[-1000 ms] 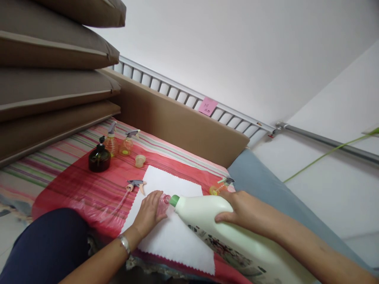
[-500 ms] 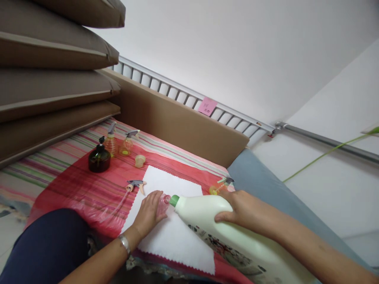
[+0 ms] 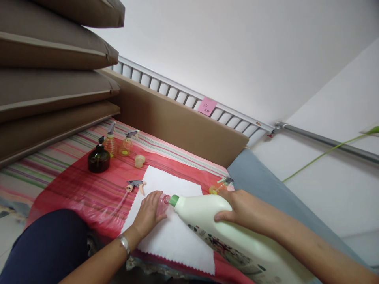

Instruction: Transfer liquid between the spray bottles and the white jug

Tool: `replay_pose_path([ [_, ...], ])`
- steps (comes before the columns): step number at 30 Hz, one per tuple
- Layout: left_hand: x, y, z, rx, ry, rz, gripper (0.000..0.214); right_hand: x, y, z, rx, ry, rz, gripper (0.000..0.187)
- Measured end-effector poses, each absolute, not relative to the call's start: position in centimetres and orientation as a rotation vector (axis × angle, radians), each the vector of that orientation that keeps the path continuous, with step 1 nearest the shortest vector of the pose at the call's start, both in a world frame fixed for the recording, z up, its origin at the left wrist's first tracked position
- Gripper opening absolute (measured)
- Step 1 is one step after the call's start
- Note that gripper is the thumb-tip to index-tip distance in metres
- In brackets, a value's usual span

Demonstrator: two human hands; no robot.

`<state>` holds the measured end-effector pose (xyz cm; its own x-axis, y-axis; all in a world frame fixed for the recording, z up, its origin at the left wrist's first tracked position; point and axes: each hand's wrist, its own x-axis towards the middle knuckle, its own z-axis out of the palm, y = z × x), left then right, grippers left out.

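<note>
My right hand [image 3: 242, 211] grips a large white jug [image 3: 219, 228] with a green spout, tipped so the spout meets the mouth of a small pink bottle [image 3: 163, 202]. My left hand [image 3: 148, 213] is wrapped round that pink bottle and steadies it on a white cloth [image 3: 174, 236]. A loose grey spray head [image 3: 134, 184] with a long tube lies just left of the cloth. A small orange spray bottle [image 3: 218, 188] lies behind my right hand.
On the red striped cover [image 3: 89, 185] stand a dark pump bottle [image 3: 98, 158], two small orange spray bottles [image 3: 118, 144] and a small cap [image 3: 139, 160]. Brown cushions [image 3: 53, 79] are stacked at left. A cardboard panel [image 3: 177, 122] and white railing run behind.
</note>
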<state>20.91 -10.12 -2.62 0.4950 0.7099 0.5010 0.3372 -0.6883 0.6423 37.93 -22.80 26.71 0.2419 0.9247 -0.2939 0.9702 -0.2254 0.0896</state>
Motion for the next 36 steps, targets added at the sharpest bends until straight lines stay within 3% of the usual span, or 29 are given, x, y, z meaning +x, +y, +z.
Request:
replay_pose_path([
  [13, 20.9, -10.1, -3.0, 2.257, 0.864, 1.057, 0.074, 38.1, -23.4, 25.8, 2.344, 1.758, -0.319, 0.035],
  [21, 20.2, -8.9, -3.0, 2.191, 0.781, 1.057, 0.073, 40.7, -26.2, 21.3, 2.551, 1.908, -0.491, 0.033],
  [27, 19.5, -8.1, -3.0, 2.097, 0.761, 1.017, 0.077, 42.3, -27.6, 19.0, 3.069, 1.803, -0.358, 0.041],
  [36, 19.5, -7.8, -3.8, 2.084, 0.83, 1.011, 0.069, 43.2, -21.8, 14.5, 3.793, 1.739, -0.206, 0.035],
])
